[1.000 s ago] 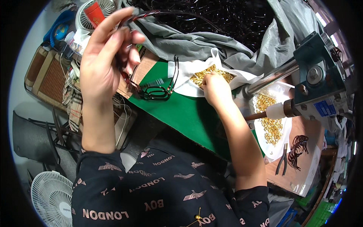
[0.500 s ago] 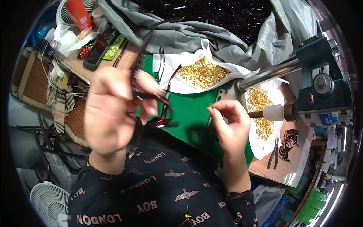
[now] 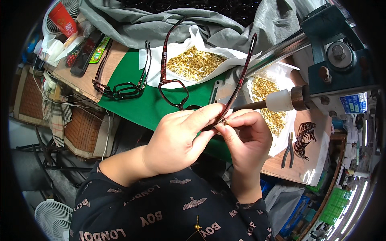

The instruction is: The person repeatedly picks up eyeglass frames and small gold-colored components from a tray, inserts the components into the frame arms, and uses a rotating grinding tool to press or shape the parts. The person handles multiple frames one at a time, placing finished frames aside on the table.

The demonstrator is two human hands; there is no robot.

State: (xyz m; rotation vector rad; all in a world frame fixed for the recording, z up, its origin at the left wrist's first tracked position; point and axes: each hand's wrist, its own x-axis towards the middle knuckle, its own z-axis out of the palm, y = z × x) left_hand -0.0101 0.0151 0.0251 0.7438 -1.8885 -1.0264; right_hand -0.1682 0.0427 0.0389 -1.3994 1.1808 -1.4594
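Observation:
A dark red, mottled spectacle frame (image 3: 164, 60) is gripped at one end by my left hand (image 3: 173, 138), its temples spread and pointing away from me. My right hand (image 3: 251, 138) meets it at the right corner, thumb and forefinger pinched on a tiny gold-coloured piece (image 3: 224, 122) against the frame. The fingertips hide most of that piece and the corner. Beyond my left hand, a black spectacle frame (image 3: 119, 96) lies on the green mat (image 3: 132, 110). Small gold pieces (image 3: 195, 64) are heaped on white cloth behind my hands.
A dark green machine (image 3: 339, 60) with a white-collared spindle (image 3: 278, 100) stands to the right. Beneath it is another gold heap (image 3: 267, 92). Pliers (image 3: 288, 150) and a bundle of dark temples (image 3: 305, 140) lie nearby. A phone (image 3: 86, 54) and red cup (image 3: 62, 19) sit at far left.
My left hand has swung right, bringing the spectacle frame to my right hand, which still pinches the small piece. The black frame on the mat has come into fuller view.

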